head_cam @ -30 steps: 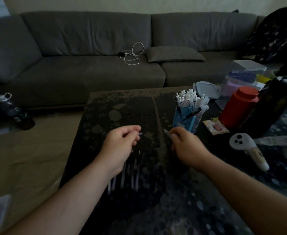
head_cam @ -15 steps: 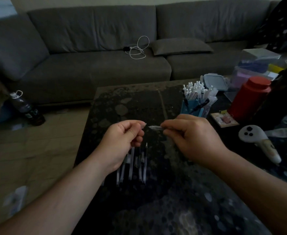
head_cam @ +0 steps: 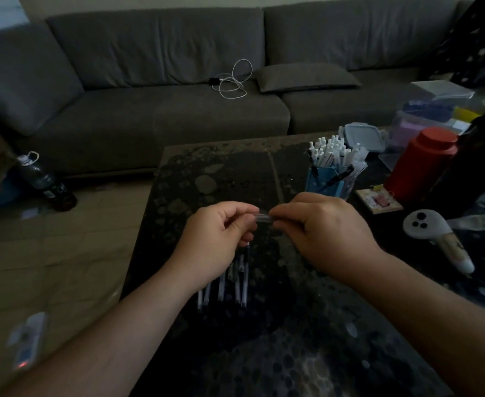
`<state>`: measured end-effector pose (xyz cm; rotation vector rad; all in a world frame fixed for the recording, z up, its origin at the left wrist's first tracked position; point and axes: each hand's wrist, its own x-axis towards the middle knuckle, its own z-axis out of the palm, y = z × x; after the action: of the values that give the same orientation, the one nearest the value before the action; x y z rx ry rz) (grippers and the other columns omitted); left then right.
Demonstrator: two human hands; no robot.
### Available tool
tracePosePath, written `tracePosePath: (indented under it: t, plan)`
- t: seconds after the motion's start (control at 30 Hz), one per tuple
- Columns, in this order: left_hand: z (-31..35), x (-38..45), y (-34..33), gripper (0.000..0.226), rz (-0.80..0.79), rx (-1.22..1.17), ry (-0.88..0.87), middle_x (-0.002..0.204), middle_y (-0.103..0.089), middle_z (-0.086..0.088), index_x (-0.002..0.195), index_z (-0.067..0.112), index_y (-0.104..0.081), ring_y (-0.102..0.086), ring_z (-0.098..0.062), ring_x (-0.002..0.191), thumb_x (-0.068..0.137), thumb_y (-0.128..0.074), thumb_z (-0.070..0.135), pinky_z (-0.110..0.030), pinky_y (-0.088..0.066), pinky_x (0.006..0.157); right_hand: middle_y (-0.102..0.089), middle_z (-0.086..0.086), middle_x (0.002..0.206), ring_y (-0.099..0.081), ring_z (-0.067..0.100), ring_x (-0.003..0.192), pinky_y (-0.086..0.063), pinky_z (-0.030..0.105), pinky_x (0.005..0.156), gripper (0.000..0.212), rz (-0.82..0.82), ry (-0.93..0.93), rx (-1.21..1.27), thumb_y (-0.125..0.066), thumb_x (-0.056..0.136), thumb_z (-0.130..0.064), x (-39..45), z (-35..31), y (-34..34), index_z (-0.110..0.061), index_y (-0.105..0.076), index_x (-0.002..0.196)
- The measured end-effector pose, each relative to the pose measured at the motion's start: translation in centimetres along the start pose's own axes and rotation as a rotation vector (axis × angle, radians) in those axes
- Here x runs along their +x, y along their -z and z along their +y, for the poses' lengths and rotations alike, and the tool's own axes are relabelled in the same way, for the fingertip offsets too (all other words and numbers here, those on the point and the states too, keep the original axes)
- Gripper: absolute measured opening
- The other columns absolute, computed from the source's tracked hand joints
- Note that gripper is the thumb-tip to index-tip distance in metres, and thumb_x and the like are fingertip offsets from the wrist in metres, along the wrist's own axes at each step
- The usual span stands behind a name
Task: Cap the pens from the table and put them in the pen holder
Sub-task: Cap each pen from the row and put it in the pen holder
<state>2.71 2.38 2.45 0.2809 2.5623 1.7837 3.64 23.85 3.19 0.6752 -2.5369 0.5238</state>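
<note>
My left hand (head_cam: 221,236) and my right hand (head_cam: 318,224) meet above the middle of the dark table (head_cam: 235,173). Between their fingertips sits a short clear piece of a pen (head_cam: 264,218), gripped from both sides. Which part is cap and which is barrel is too blurred to tell. Several loose pens (head_cam: 229,285) lie in a row on the table just under my left wrist. The blue pen holder (head_cam: 325,183), filled with several white-capped pens, stands behind my right hand.
A red canister (head_cam: 420,163), a lidded plastic box (head_cam: 363,136), a white controller (head_cam: 433,230) and a small card (head_cam: 378,200) crowd the table's right side. A grey sofa (head_cam: 178,110) with a white cable runs behind. A bottle (head_cam: 45,180) stands on the floor at left.
My two hands have come together from apart, bringing the pen piece in the right hand up to the left hand's fingertips. The camera view has shifted slightly.
</note>
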Motion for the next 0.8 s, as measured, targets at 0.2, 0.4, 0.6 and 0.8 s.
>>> tracePosePath:
  t: [0.2, 0.4, 0.6, 0.8]
  plan:
    - [0.4, 0.0, 0.3, 0.024, 0.027, 0.123, -0.101, 0.080, -0.076, 0.011, 0.109, 0.031, -0.078, -0.073, -0.002, 0.073, 0.106, -0.059, 0.017, -0.016, -0.056, 0.069, -0.073, -0.011, 0.089, -0.067, 0.010, 0.076, -0.057, 0.032, 0.060, 0.013, 0.084, -0.001, -0.021, -0.073, 0.093, -0.035, 0.3, -0.8, 0.7, -0.028, -0.080, 0.102]
    - [0.9, -0.3, 0.3, 0.026, 0.004, 0.184, -0.083, 0.082, -0.076, 0.009, 0.105, 0.030, -0.079, -0.072, 0.000, 0.075, 0.105, -0.059, 0.013, -0.012, -0.055, 0.068, -0.072, -0.015, 0.087, -0.067, 0.010, 0.077, -0.055, 0.030, 0.060, 0.011, 0.060, -0.059, 0.001, -0.074, 0.090, -0.036, 0.2, -1.3, 0.2, -0.033, -0.080, 0.099]
    - [1.1, -0.2, 0.0, 0.021, -0.101, 0.286, -0.136, 0.088, -0.077, 0.021, 0.104, 0.041, -0.077, -0.072, 0.006, 0.084, 0.101, -0.068, 0.022, -0.011, -0.055, 0.076, -0.065, -0.017, 0.083, -0.060, 0.007, 0.082, -0.056, 0.034, 0.067, 0.011, -0.175, -0.109, -0.042, -0.064, 0.097, -0.045, 0.2, -0.7, 0.4, -0.042, -0.068, 0.107]
    - [1.1, 0.4, -1.6, 0.014, -0.074, 0.049, -0.034, 0.090, -0.079, 0.015, 0.104, 0.035, -0.064, -0.075, -0.002, 0.083, 0.096, -0.074, 0.030, -0.037, -0.061, 0.084, -0.062, -0.017, 0.093, -0.063, 0.002, 0.084, -0.059, 0.031, 0.074, 0.041, -0.289, -0.205, 0.056, -0.060, 0.102, -0.029, 0.9, 0.0, 2.5, -0.048, -0.048, 0.136]
